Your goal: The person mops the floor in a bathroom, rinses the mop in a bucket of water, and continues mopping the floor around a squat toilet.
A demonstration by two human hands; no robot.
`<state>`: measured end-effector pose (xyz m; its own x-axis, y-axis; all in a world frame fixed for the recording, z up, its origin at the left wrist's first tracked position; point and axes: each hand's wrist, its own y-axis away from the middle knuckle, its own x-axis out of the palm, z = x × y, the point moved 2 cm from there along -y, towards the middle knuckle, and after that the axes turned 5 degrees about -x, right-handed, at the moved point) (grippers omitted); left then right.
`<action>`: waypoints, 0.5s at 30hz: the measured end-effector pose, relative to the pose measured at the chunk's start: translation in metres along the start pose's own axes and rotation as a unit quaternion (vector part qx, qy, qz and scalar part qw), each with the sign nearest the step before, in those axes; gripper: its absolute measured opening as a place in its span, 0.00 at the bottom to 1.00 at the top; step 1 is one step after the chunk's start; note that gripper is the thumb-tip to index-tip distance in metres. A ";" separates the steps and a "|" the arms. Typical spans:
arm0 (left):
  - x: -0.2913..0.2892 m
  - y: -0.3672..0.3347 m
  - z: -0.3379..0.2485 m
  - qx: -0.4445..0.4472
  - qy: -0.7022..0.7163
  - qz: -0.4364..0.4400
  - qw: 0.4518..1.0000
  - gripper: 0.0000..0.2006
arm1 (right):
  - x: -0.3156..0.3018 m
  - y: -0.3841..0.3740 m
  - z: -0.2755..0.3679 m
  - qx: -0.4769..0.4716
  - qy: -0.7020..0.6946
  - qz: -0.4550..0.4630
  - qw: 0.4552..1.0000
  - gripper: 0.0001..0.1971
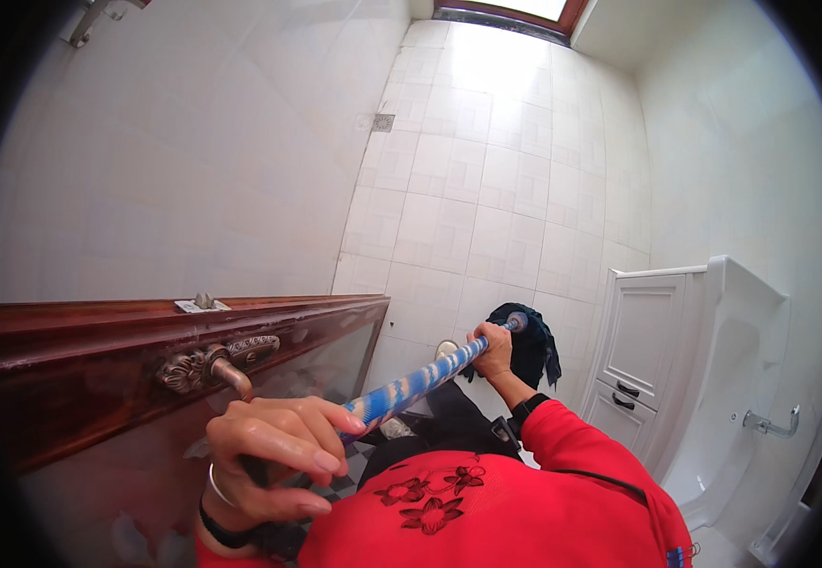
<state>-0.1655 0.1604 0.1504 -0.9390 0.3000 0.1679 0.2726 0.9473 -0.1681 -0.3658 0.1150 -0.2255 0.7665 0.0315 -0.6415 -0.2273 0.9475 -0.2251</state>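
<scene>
A mop handle [420, 381] with a blue and white pattern slants across my front, from upper right to lower left. My left hand [283, 454] is curled around its upper end, close to the door's lever handle [231, 374]. Farther down the shaft, my right hand [494, 350] wraps around it just above the mop head. That mop head [532, 355] is a dark, loose bundle of cloth resting on the tiled floor [439, 227], partly hidden by my right hand.
To the left stands a dark red wooden door [98, 350] with a glass panel. A white cabinet [643, 331] and white basin [723, 379] with a metal tap [772, 421] are on the right. A floor drain [383, 122] lies by the left wall; a window [524, 9] is at the far end.
</scene>
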 end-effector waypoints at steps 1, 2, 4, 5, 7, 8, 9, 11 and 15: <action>-0.002 0.001 0.000 -0.011 -0.014 -0.005 1.000 0.14 | 0.005 0.000 -0.001 0.011 0.019 -0.019 1.000 0.09; -0.003 0.001 0.001 -0.010 -0.012 -0.008 1.000 0.14 | 0.005 0.002 -0.004 0.010 0.020 -0.017 1.000 0.09; 0.001 0.005 0.002 0.001 -0.051 0.024 0.998 0.12 | -0.002 0.004 -0.005 0.015 0.046 -0.042 0.998 0.08; 0.005 0.011 0.002 0.001 -0.049 0.022 0.999 0.12 | -0.004 0.005 -0.005 0.014 0.047 -0.039 0.998 0.08; 0.010 0.026 0.001 0.011 -0.063 -0.009 0.998 0.10 | -0.006 0.008 -0.003 0.025 0.048 -0.016 0.998 0.08; 0.019 0.040 -0.003 0.019 -0.075 -0.045 0.996 0.10 | -0.004 0.012 0.005 0.001 0.039 -0.011 0.999 0.08; 0.027 0.055 -0.006 0.017 -0.078 -0.045 0.996 0.10 | -0.002 0.017 0.016 -0.015 0.036 -0.010 0.999 0.07; 0.039 0.090 -0.014 0.050 -0.102 -0.098 0.989 0.10 | 0.010 0.034 0.032 -0.014 0.006 -0.004 1.000 0.08; 0.055 0.152 -0.007 0.101 -0.112 -0.015 0.988 0.05 | 0.027 0.076 0.039 -0.041 -0.014 -0.032 0.999 0.08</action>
<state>-0.1742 0.3218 0.1406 -0.9749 0.2190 -0.0392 0.2182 0.9069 -0.3604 -0.3391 0.2005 -0.2309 0.7968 -0.0179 -0.6039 -0.2255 0.9185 -0.3248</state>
